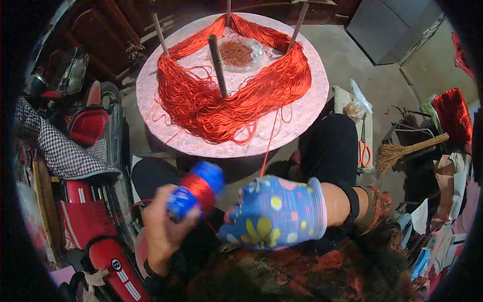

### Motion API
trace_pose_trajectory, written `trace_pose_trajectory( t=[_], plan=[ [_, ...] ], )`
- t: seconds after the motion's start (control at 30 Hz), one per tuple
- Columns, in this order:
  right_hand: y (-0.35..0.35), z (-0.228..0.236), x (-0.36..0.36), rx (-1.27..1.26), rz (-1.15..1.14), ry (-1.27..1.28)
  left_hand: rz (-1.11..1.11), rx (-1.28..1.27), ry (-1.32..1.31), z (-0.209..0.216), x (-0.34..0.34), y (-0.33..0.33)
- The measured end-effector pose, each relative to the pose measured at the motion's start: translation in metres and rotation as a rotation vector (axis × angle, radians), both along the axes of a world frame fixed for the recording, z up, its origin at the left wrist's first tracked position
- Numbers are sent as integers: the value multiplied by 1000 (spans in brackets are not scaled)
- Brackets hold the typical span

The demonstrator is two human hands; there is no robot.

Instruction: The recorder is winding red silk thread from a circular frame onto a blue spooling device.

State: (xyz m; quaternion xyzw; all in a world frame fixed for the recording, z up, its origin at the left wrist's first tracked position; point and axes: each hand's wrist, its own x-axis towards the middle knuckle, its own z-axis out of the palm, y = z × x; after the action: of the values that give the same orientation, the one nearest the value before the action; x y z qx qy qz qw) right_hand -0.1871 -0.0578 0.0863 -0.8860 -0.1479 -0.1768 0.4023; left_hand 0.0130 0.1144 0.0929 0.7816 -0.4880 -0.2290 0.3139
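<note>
While left hand (163, 229) holds cylindrical spool (211, 176), glossy red cord (197, 191) encircles it.

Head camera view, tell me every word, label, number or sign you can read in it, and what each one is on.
Round black badge with one pale character, on the red padded cover: clear, but I won't copy it out.
Pale marks on the blue spool in the left hand: too blurred to read.
I can't make out any other writing.
</note>
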Motion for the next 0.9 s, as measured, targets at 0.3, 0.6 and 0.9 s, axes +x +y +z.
trace_pose_trajectory(
  t=[0.3, 0.6, 0.9],
  plan=[
    [-105, -49, -14, -70, -534, -26, -206, -779, 1247, -13, 18, 58],
    [-78, -20, -44, -330, -419, 483, 615, -958, 880, 0, 48, 11],
    [-51, 16, -10, 305, -78, 212, -580, 5, 270, -17, 14, -21]
  ],
)
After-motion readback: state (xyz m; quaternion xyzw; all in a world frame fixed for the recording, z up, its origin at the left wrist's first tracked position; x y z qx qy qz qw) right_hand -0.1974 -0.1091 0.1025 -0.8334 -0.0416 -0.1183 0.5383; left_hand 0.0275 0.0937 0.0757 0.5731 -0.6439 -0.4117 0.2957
